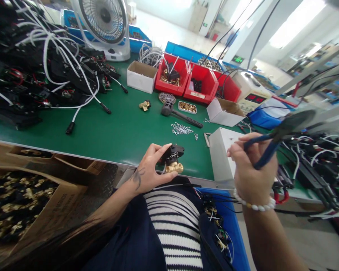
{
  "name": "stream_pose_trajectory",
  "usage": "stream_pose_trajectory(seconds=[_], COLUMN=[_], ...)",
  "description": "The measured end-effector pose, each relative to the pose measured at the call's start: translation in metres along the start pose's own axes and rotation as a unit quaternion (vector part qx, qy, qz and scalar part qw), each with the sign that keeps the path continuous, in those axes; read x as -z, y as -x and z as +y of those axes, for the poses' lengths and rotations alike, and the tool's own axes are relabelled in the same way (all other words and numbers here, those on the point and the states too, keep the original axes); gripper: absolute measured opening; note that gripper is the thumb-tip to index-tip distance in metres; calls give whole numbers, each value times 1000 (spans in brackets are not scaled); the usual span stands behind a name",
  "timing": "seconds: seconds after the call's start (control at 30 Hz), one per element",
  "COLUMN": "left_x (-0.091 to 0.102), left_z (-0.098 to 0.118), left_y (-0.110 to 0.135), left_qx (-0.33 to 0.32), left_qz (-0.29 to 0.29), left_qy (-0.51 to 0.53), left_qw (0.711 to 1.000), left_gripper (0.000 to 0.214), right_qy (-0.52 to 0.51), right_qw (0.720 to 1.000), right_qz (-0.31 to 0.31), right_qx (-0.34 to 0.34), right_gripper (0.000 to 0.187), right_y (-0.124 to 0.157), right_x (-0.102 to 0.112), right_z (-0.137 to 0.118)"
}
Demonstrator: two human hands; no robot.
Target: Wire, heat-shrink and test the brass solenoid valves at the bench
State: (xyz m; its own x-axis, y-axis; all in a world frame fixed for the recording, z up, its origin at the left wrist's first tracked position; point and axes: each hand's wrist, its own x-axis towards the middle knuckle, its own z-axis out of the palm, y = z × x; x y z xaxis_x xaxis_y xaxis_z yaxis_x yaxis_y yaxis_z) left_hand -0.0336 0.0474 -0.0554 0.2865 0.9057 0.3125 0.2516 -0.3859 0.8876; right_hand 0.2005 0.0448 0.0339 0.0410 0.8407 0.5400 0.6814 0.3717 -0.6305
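Note:
My left hand [151, 169] grips a brass valve [174, 168] with a black plastic body [176, 150] on top, at the front edge of the green bench. A small wire clip [173, 155] shows on the black part. Raised over the right side, my right hand [254, 162] is closed around the blue handles of a pair of pliers [267, 148]. The jaws point up and to the right and are blurred. Beyond my left hand lies a heap of small metal clips [182, 128], with a black mallet [180, 113] behind it.
A loose brass fitting [145, 105], a tray of small brass parts [187, 107] and red bins [173, 75] stand farther back. Black units with white cables [51, 71] crowd the left. A grey box [223, 150] sits beside my right hand. A blue crate [228, 226] is below.

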Motion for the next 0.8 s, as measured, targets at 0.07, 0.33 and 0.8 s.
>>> stream_pose_trajectory(seconds=[0.07, 0.33, 0.8], left_x=[0, 0, -1], left_z=[-1, -3, 0], left_y=[1, 1, 0], left_qx=[-2, -10, -14], left_qz=[-3, -2, -7], left_qy=[-3, 3, -13], left_qw=[1000, 1000, 1000], left_gripper=[73, 73, 72], right_qy=[38, -44, 23], right_qw=[990, 997, 999], right_qz=[-139, 63, -29], right_qx=[0, 6, 14], right_gripper=[16, 14, 9], right_y=[1, -4, 6], right_x=[-4, -3, -9], right_z=[1, -3, 0])
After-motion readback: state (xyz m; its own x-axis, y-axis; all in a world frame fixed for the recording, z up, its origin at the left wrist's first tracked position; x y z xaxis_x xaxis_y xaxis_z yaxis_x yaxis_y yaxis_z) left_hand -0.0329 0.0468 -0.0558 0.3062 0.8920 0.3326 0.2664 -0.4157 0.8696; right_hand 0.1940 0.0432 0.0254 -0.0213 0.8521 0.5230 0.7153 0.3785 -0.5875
